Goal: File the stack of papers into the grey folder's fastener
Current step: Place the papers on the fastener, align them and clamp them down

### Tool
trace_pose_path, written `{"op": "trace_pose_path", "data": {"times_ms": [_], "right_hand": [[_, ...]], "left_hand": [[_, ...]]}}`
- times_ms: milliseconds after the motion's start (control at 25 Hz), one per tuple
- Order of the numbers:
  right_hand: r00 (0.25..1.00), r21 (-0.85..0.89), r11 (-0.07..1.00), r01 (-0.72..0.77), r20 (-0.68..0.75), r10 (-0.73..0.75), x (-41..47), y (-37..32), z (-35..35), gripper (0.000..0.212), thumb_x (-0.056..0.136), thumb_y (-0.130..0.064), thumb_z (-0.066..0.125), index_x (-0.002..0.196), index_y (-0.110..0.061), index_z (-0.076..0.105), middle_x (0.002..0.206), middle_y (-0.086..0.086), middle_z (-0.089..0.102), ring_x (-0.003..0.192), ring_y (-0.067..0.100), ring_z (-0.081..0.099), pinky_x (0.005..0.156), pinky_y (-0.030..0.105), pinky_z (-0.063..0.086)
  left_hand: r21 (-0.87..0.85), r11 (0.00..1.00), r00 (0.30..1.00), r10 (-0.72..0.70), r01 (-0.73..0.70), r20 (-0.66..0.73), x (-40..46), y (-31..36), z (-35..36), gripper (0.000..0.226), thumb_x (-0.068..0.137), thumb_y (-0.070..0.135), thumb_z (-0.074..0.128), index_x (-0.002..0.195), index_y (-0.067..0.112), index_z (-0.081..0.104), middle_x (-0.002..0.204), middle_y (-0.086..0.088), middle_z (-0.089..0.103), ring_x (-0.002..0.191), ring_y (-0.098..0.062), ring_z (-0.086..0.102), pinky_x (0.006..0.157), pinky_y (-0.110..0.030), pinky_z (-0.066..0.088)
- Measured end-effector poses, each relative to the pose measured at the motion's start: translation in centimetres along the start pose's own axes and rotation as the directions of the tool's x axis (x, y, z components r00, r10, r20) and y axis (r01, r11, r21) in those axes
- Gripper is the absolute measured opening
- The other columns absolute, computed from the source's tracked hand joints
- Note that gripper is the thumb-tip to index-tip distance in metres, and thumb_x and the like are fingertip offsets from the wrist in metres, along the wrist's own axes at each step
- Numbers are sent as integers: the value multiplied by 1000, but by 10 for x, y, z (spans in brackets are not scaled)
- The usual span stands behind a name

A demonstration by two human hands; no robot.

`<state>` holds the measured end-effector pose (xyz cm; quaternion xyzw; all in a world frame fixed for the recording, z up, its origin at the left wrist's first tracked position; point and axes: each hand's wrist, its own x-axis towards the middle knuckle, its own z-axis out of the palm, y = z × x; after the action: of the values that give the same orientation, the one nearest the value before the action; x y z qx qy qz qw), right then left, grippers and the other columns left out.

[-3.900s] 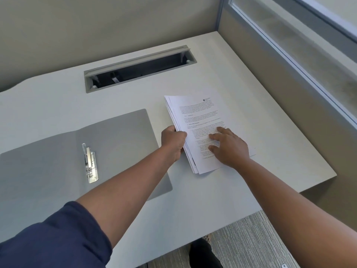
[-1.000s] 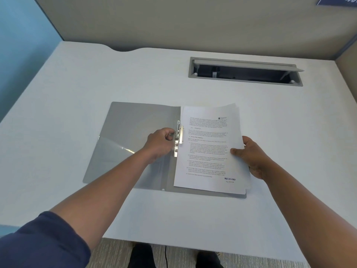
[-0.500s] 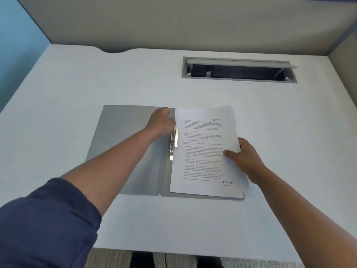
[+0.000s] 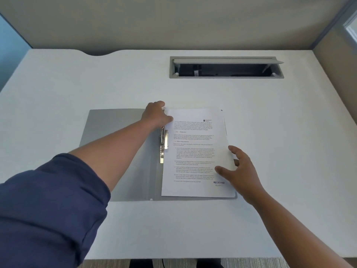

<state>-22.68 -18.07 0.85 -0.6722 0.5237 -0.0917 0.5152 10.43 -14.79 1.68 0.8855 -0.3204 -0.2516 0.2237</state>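
The grey folder [image 4: 116, 128] lies open on the white desk. A stack of printed papers [image 4: 195, 151] rests on its right half, beside the metal fastener [image 4: 163, 146] on the spine. My left hand [image 4: 156, 115] grips the stack's top left corner, thumb on the top sheet. At the stack's right edge my right hand [image 4: 239, 171] has its fingers spread, the thumb lying on the page near the lower right. The fastener's upper end is hidden under my left hand.
An open cable tray slot [image 4: 226, 67] sits in the desk [image 4: 77, 84] at the back right. Partition walls [image 4: 173, 22] close the back and sides. The desk's front edge runs near the bottom of the view.
My left hand has moved from the fastener up to the stack's top left corner. My right hand has loosened from holding the right edge to spread fingers. The stack sits squarer on the folder.
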Motion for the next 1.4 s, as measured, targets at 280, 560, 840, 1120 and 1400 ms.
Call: {"op": "trace_pose_path", "data": {"times_ms": [280,560,840,1120,1400], "right_hand": [[938,-331,915,229,328,-116,-25,15,-15,119,66,-41,90,155,-43,12,161,-25,-16,146,-5,1,117,27,18],[915,-430,849,308,378,-141,-25,25,-15,112,77,-32,81,157,-38,3,160,-19,-29,149,0,-9,119,26,13],[932,-474,820,320,315,-181,-29,24,-11,95,82,-28,72,158,-27,14,165,-12,-16,149,7,-2,117,27,18],[931,-508,794,334,309,-194,-32,26,-8,97,80,-35,74,157,-26,17,164,-9,-19,149,11,-3,117,32,23],[902,-516,743,426,308,-303,-34,30,-6,82,79,-25,70,153,-27,32,166,-11,-9,149,13,0,112,30,31]], "left_hand": [[136,989,998,52,-55,24,8,-3,8,63,85,31,72,144,18,53,148,-8,49,134,-25,50,106,-40,46],[152,987,996,46,-57,71,10,4,11,52,91,15,60,142,23,55,146,-8,39,117,-31,61,100,-38,51],[150,985,996,87,-91,34,13,12,8,44,89,14,65,133,11,61,138,-9,56,119,-28,59,90,-30,49],[137,981,990,136,-139,30,11,13,10,36,86,20,71,122,13,66,133,-11,55,112,-26,59,86,-30,48],[75,994,996,74,-78,58,11,9,7,36,87,13,69,122,13,67,131,-7,59,116,-24,60,81,-28,48]]}}
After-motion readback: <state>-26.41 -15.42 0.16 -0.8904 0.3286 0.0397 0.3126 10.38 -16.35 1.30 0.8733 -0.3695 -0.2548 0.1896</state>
